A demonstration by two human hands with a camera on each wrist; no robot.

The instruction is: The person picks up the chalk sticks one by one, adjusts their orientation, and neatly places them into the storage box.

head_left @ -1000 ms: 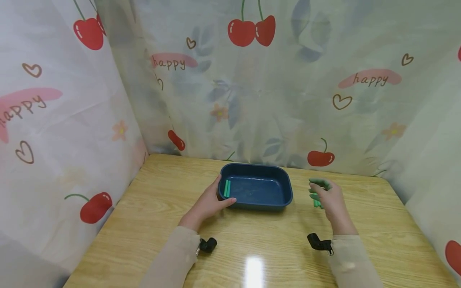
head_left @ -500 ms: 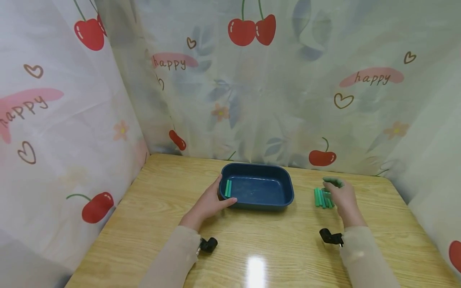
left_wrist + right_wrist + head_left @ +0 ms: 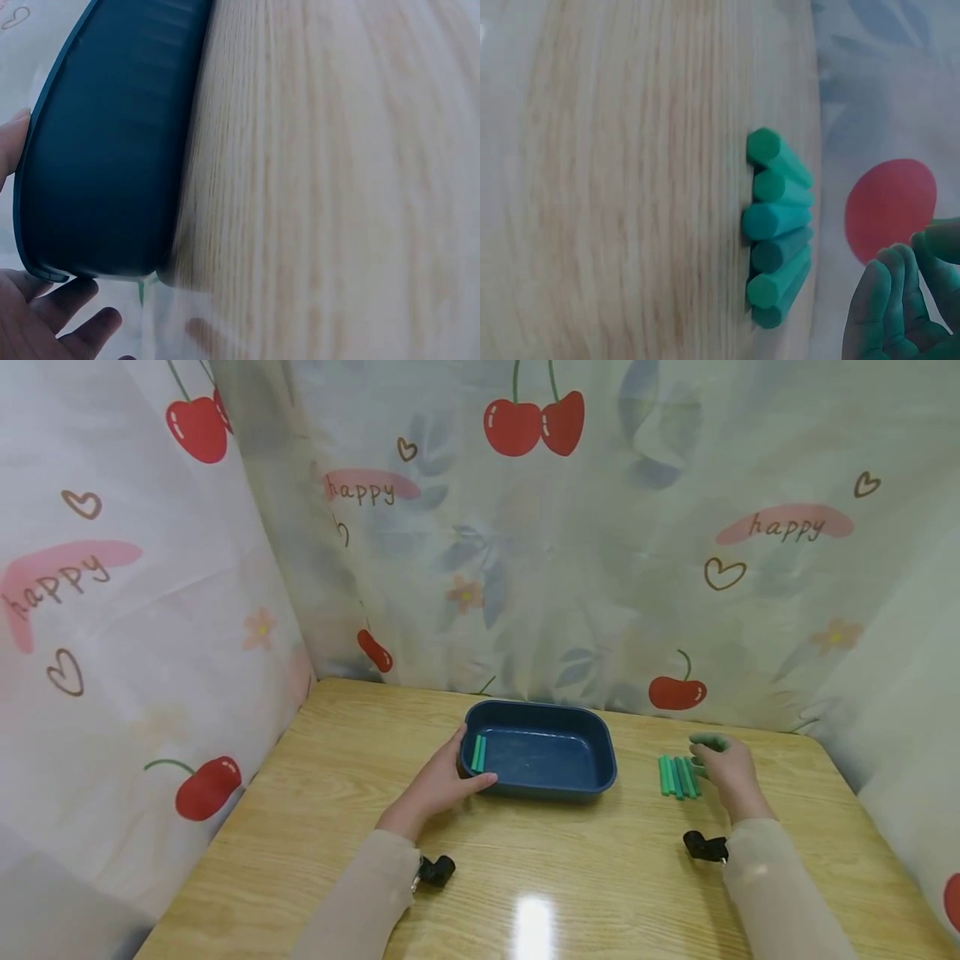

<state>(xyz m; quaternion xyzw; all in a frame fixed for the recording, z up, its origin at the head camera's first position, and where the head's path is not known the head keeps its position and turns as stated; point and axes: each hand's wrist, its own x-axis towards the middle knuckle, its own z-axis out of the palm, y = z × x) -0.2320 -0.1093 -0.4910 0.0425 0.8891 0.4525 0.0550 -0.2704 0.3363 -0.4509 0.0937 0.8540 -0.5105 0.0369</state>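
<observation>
A dark blue plastic box (image 3: 558,792) stands at the back of the wooden table. My left hand (image 3: 438,781) grips its front left corner, thumb over the front rim and fingers along the left end. Two green chalk-like sticks (image 3: 478,752) lie side by side inside, at the left. To the right of the box, several sticks (image 3: 678,777) in shades of green lie in a row. My right hand (image 3: 727,772) hovers at the right end of this row, fingers bent and tinted green. In the right wrist view its thumb and forefinger are close together; I see no stick between them.
A patterned cloth (image 3: 555,568) with cherries and hearts hangs behind the table and at both sides. The wooden table (image 3: 585,877) extends in front of the box. Black wrist-camera mounts (image 3: 705,846) stick out from both sleeves.
My right hand has moved right, from over the row of sticks to its right end, uncovering the row. The left hand keeps its hold on the box. The head view has shifted slightly.
</observation>
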